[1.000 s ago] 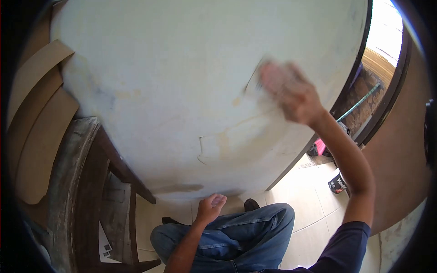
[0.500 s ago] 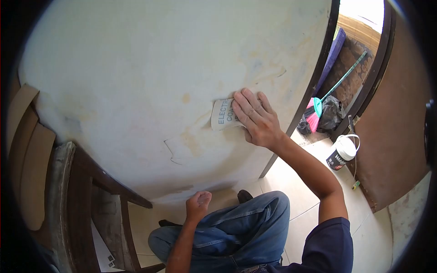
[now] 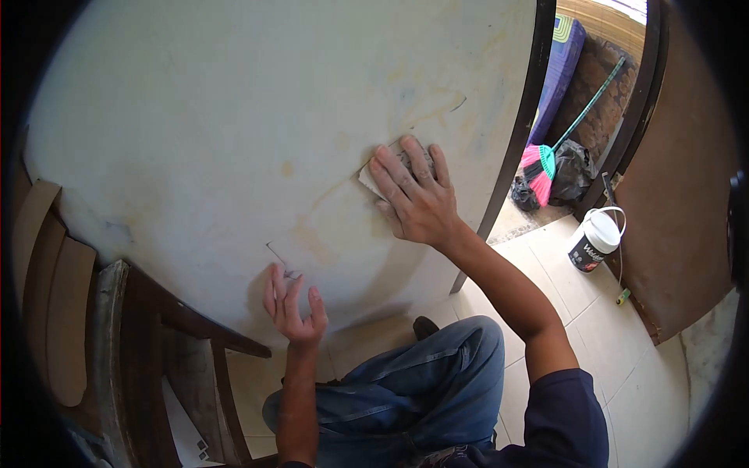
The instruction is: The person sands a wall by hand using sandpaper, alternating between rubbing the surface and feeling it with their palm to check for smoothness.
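Note:
My right hand (image 3: 415, 196) presses a sheet of sandpaper (image 3: 369, 181) flat against the white wall (image 3: 187, 140), its fingers spread over the sheet. Only the sandpaper's left edge and bits between the fingers show. Lower and to the left, my left hand (image 3: 295, 308) is raised with its fingers apart and nothing in it. Its fingertips are at the wall, beside a thin dark line mark; whether they touch cannot be made out. Yellowish patches and smudges mark the wall around both hands. Pale dust coats the fingers.
Dark wooden furniture (image 3: 140, 366) stands close on the left. To the right, past the wall's dark edge (image 3: 515, 164), are a lidded white-and-black bucket (image 3: 594, 240), a pink-and-black broom (image 3: 540, 168), black plastic bags (image 3: 572, 173) and a brown door (image 3: 690, 187).
My left hand has risen from near my lap to the wall and opened its fingers. My right hand still presses the sandpaper, whose printed part is now mostly covered. The view has shifted slightly.

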The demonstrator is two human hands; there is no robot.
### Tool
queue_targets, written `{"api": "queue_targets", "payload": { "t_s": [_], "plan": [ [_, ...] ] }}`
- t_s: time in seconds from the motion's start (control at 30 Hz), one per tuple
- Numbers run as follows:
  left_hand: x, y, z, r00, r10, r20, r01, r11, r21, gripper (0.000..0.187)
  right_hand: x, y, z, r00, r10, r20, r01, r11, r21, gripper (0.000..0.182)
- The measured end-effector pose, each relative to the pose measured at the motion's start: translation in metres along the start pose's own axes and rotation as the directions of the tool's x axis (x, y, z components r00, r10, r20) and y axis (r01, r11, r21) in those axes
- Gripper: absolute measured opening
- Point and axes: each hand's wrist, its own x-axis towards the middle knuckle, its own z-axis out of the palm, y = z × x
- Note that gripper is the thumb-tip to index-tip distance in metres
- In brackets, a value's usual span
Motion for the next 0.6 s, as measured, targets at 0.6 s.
{"api": "queue_targets", "payload": {
  "t_s": [0.6],
  "plan": [
    [-0.052,-0.014,0.002,0.997,-0.082,0.001,0.082,0.996,-0.019,0.013,-0.023,0.039,-0.008,0.994,-0.094,0.058,0.091,0.994,0.065,0.058]
  ]
}}
